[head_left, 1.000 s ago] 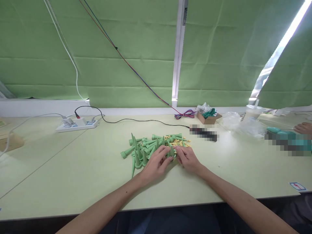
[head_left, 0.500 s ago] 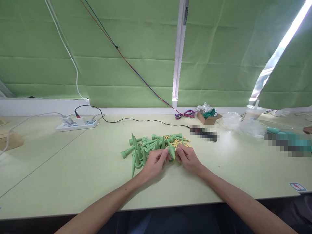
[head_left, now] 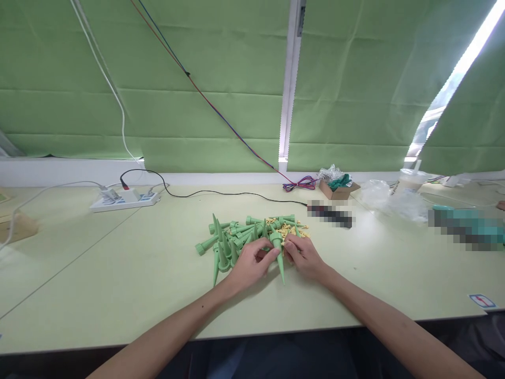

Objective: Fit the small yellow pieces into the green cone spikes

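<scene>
My left hand [head_left: 254,260] is closed on a green plastic watering spike [head_left: 279,255], its collar held near the fingertips and its point slanting down toward me. Close beside it, my right hand [head_left: 304,255] is pinched on a small yellow plastic piece [head_left: 284,243] at the spike's collar; the fingers hide most of that piece. Whether it is seated in the collar I cannot tell. Behind and left of my hands lies a pile of similar green spikes [head_left: 223,245], some upright on their collars, others on their sides. Small yellow pieces [head_left: 290,229] are heaped at the pile's right.
A white power strip [head_left: 125,201] with plugs sits at the back left, its black cable [head_left: 213,193] running across the table [head_left: 118,284]. At the back right are a small cardboard box [head_left: 339,190], a lidded cup [head_left: 410,181] and clear plastic bags [head_left: 374,195].
The spike in my left hand has turned, so its point now aims down toward me with its collar uppermost. My right hand stays beside it, still pinched.
</scene>
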The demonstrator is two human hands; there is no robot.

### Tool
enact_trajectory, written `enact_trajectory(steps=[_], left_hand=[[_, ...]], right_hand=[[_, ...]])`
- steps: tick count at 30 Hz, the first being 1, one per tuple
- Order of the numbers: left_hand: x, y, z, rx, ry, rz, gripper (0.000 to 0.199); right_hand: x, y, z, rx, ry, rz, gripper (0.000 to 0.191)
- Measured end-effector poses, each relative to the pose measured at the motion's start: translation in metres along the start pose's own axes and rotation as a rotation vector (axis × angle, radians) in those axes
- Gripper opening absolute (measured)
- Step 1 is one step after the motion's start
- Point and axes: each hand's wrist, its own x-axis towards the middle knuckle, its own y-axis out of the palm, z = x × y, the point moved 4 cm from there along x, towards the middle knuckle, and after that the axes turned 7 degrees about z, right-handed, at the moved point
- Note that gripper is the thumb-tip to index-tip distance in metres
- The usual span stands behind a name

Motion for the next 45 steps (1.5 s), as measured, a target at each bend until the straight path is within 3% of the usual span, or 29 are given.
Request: enact_trajectory(steps=[10, 16, 23, 29, 37, 45], left_hand=[[-0.001, 0.0, -0.001, 0.228, 0.161, -0.103, 0.034], [-0.002, 0.001, -0.002, 0.26, 0.16, -0.12, 0.023], [-0.002, 0.001, -0.003, 0.122, 0.068, -0.12, 0.023], [-0.002, 0.002, -0.002, -0.103, 0.026, -0.012, 0.052], [0.0, 0.008, 0.006, -0.347, -0.113, 0.098, 0.062], [-0.002, 0.008, 0.006, -0.355, -0.11, 0.116, 0.056]], right_hand=[[0.0, 0.005, -0.007, 0.077, 0.109, -0.022, 0.061], [0.0, 0.004, -0.007, 0.033, 0.096, -0.05, 0.06], [-0.001, -0.003, -0.004, 0.023, 0.07, -0.15, 0.05], [-0.004, -0.007, -0.01, 0.136, 0.079, -0.245, 0.045], [0.0, 0.0, -0.004, 0.035, 0.013, -0.029, 0.043], [0.001, 0.002, -0.005, 0.031, 0.025, 0.036, 0.043]])
